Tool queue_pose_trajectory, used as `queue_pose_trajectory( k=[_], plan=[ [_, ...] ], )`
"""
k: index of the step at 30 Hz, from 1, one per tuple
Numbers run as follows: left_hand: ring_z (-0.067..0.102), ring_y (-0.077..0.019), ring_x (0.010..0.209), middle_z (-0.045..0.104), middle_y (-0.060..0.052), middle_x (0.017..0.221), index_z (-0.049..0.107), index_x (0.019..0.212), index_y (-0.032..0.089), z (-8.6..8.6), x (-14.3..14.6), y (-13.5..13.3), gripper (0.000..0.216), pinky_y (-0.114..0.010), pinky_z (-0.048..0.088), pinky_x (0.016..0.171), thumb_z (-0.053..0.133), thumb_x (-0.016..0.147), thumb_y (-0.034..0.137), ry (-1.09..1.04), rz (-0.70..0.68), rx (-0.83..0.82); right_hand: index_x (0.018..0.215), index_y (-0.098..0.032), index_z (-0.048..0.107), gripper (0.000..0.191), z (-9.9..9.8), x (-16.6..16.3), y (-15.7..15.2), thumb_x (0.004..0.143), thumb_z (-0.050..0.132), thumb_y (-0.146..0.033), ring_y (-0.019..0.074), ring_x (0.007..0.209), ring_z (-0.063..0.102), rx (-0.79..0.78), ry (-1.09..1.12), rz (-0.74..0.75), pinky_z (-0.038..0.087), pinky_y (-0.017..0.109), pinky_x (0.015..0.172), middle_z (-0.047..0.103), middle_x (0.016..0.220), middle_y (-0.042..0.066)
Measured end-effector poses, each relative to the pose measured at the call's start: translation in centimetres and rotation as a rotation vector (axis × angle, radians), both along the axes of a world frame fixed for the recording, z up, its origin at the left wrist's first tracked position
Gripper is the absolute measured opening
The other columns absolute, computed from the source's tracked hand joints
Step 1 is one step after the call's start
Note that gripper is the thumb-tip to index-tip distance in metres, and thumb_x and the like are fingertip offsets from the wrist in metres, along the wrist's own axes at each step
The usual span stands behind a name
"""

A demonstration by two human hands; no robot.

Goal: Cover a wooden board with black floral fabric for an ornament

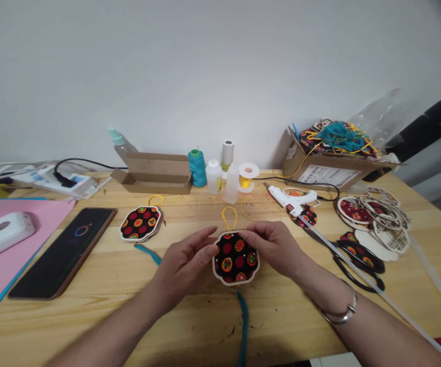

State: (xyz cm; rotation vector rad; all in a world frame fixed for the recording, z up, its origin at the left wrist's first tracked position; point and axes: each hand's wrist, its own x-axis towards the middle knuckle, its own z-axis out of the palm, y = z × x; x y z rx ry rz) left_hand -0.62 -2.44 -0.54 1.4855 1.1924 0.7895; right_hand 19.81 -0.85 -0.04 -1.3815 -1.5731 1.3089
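Observation:
A scallop-edged hanging ornament [235, 259], with black fabric patterned in red and orange on a pale wooden rim, is between my two hands. A yellow cord loop [230, 218] sticks out of its top and a teal ribbon tassel [243, 326] hangs from its bottom. My right hand [276, 247] pinches its upper right edge, thumb on the front; the other fingers are partly hidden. My left hand [189, 260] holds the left edge with the thumb, its index finger stretched out beside the top corner. Several similar ornaments are stacked [139, 223] to the left.
A white glue gun [291, 199] with a long glue stick lies at right, near black-handled scissors [361, 260] and wooden frames [381, 216]. Behind stand a teal thread spool [197, 168], bottles [214, 177], yellow cord [245, 182] and a full carton [323, 171]. A phone [63, 255] lies left.

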Motion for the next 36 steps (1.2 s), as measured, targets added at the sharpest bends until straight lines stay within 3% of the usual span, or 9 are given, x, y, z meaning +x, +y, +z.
queue_pose_trajectory(
  k=[4, 15, 28, 36],
  plan=[
    [0.063, -0.0225, 0.098, 0.070, -0.002, 0.104, 0.063, 0.110, 0.021, 0.45, 0.49, 0.23, 0.038, -0.033, 0.049, 0.085, 0.057, 0.078, 0.041, 0.018, -0.004, -0.087, 0.071, -0.015, 0.067, 0.028, 0.13, -0.14, -0.25, 0.079, 0.054, -0.040, 0.0122, 0.057, 0.053, 0.050, -0.058, 0.030, 0.041, 0.022, 0.052, 0.063, 0.062, 0.001],
    [0.065, -0.0181, 0.078, 0.074, 0.002, 0.084, 0.070, 0.095, 0.025, 0.57, 0.65, 0.21, 0.023, -0.027, 0.052, 0.069, 0.058, 0.078, 0.034, -0.004, -0.010, -0.095, 0.068, -0.016, 0.066, 0.028, 0.11, -0.21, -0.42, 0.078, 0.054, -0.040, 0.0112, 0.055, 0.050, 0.078, -0.077, 0.066, 0.039, 0.022, 0.050, 0.060, 0.058, 0.000],
    [0.064, -0.0166, 0.072, 0.074, 0.001, 0.081, 0.071, 0.092, 0.021, 0.65, 0.50, 0.33, 0.023, -0.025, 0.051, 0.066, 0.060, 0.077, 0.034, -0.076, -0.001, -0.188, 0.068, -0.014, 0.066, 0.030, -0.10, -0.14, -0.11, 0.072, 0.062, -0.043, 0.0087, 0.053, 0.049, -0.146, 0.124, 0.056, 0.038, 0.021, 0.050, 0.061, 0.059, -0.001],
    [0.063, -0.0150, 0.068, 0.074, 0.000, 0.077, 0.072, 0.090, 0.020, 0.34, 0.53, 0.43, 0.024, -0.023, 0.050, 0.062, 0.065, 0.073, 0.034, -0.144, 0.083, -0.262, 0.073, -0.014, 0.068, 0.036, -0.66, -0.09, 0.07, 0.073, 0.061, -0.049, 0.0104, 0.058, 0.051, -0.249, 0.303, 0.103, 0.039, 0.023, 0.056, 0.065, 0.066, 0.002]
  ],
)
